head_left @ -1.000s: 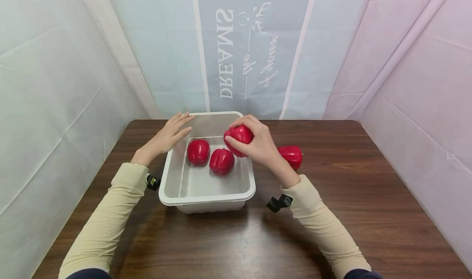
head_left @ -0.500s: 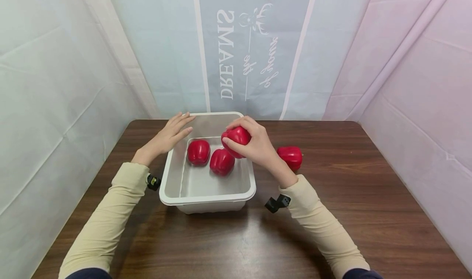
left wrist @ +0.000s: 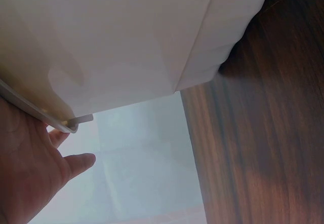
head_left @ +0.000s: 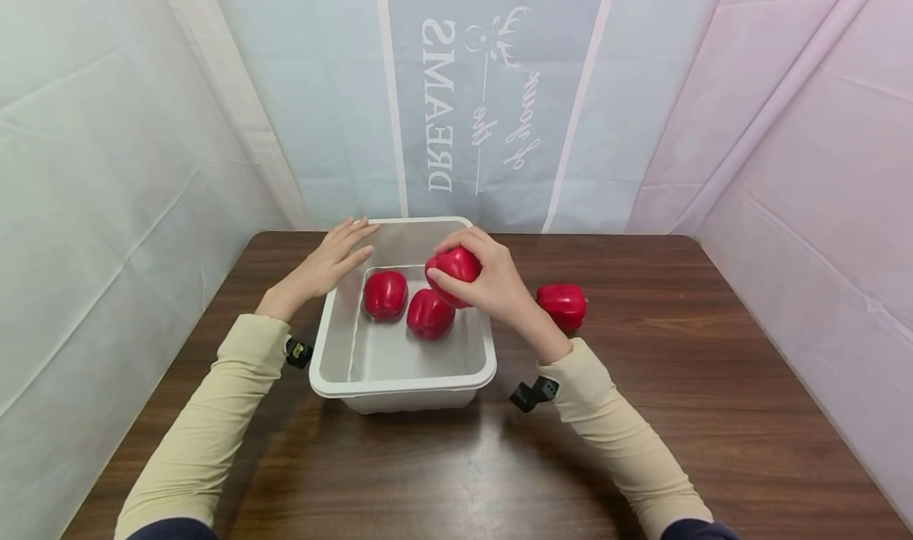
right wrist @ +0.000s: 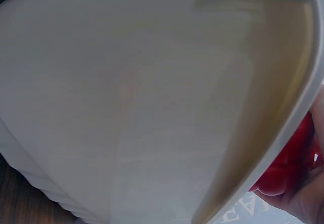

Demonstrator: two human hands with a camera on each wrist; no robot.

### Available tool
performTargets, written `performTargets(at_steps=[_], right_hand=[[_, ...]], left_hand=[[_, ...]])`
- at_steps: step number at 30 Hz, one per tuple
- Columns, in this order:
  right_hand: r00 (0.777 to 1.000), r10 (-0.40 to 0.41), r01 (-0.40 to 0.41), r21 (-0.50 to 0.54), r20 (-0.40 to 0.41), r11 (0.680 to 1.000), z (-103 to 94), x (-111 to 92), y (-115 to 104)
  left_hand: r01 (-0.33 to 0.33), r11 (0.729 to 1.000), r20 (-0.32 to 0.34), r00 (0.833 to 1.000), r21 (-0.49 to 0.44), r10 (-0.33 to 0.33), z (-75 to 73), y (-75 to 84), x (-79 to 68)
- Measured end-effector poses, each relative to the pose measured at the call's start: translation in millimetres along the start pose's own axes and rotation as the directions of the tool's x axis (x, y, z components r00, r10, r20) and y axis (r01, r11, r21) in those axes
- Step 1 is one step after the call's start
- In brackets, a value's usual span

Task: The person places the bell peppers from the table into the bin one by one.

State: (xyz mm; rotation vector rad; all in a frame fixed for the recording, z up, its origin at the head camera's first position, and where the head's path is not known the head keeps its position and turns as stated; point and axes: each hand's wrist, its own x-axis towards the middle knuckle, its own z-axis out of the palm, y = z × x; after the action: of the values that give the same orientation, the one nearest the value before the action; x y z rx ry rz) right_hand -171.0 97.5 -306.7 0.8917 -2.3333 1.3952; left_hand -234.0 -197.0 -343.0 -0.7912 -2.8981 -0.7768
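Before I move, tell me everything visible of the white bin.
The white bin looks like plastic: open-topped, rectangular, rounded corners, thick rim, wavy lower outer wall. It sits upright on the table. Two red peppers rest on its floor. The left grip is at its left rim; whether it touches is unclear. A third pepper, in the right grip, appears raised over its right side.

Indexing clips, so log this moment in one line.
right hand: holds pepper at tub; left hand: spread, opposite side; in tub: two peppers; table: one pepper
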Motion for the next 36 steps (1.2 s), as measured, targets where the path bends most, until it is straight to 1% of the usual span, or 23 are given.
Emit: performTargets(at_steps=[4, 12, 20, 28, 36], right_hand=[[1.0, 0.003, -0.003, -0.012, 0.005, 1.0, 0.9, 0, 1], [0.998, 0.045, -0.044, -0.028, 0.032, 0.999, 2.8, 0, 3], [0.999, 0.033, -0.032, -0.035, 0.033, 0.999, 5.2, 2, 8], [0.999, 0.024, -0.023, -0.028, 0.037, 0.999, 6.9, 7, 9], [0.998, 0.049, -0.048, -0.028, 0.046, 0.998, 7.2, 11, 10]], left_hand=[[0.003, 1.0, 0.002, 1.0, 0.002, -0.003, -0.2, 0.2, 0.6], [0.001, 1.0, 0.002, 1.0, 0.006, -0.001, -0.3, 1.2, 1.4], [-0.013, 1.0, -0.003, 1.0, 0.003, 0.013, -0.5, 1.0, 3.0], [-0.003, 1.0, 0.002, 1.0, -0.005, 0.003, -2.5, 1.1, 3.4], [0.002, 1.0, 0.013, 1.0, -0.018, -0.002, -3.2, -0.5, 6.0]])
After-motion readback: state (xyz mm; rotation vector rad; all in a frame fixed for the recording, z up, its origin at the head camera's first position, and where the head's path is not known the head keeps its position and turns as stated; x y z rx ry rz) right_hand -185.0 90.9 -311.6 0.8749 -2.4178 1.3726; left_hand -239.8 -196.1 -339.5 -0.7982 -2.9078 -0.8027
